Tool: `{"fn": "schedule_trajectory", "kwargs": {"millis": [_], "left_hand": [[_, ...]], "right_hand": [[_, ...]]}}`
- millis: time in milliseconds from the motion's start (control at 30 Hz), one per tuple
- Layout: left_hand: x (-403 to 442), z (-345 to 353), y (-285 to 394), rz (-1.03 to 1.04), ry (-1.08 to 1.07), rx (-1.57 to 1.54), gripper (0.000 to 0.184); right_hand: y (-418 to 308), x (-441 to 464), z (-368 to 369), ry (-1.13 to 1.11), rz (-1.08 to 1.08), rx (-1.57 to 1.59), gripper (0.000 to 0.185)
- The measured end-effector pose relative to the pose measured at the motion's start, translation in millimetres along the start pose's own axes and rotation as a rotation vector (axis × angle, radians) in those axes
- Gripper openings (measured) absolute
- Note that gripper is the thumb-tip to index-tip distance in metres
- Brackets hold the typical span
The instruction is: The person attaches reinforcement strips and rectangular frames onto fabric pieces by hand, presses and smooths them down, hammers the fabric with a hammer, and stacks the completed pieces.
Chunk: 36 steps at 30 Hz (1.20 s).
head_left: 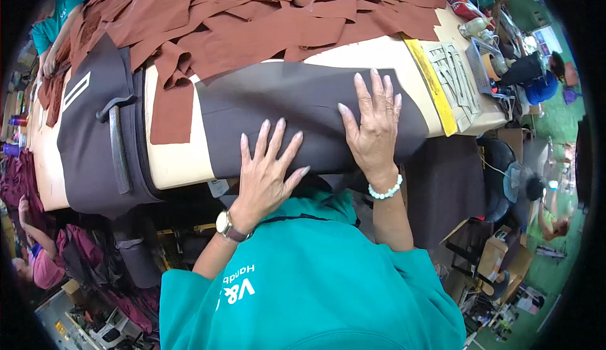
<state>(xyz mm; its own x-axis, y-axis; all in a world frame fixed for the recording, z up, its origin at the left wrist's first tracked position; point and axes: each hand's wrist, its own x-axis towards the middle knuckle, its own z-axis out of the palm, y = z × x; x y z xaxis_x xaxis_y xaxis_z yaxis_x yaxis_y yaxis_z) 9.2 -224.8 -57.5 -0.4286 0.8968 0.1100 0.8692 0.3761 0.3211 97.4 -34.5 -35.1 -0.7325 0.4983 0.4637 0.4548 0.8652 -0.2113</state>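
Note:
A dark sheet of material (271, 97) lies across the front of the table in front of me, its near edge reaching the table edge. My left hand (265, 167), with a watch at the wrist, rests on its near part, fingers spread. Farther right, my right hand (374, 126) lies flat on the same sheet, fingers stretched away from me; a pale bead bracelet (386, 189) circles that wrist. Neither hand grips anything. A reddish-brown strip (172, 115) lies just left of the sheet.
Reddish-brown pieces (252, 15) cover the table's far side. At left, a hammer (117, 142) lies on a dark stack (88, 154). A yellow ruler-like strip (429, 85) and pale narrow strips (451, 82) are at right. Another person's arm (60, 44) shows at upper left.

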Motion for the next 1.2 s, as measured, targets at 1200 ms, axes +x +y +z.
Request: {"fn": "schedule_trajectory", "kwargs": {"millis": [1200], "left_hand": [[22.0,6.7,-5.0,0.018,-0.009,0.007,0.061]], "right_hand": [[139.9,9.6,8.4,-0.02,0.265,-0.46,0.032]]}}
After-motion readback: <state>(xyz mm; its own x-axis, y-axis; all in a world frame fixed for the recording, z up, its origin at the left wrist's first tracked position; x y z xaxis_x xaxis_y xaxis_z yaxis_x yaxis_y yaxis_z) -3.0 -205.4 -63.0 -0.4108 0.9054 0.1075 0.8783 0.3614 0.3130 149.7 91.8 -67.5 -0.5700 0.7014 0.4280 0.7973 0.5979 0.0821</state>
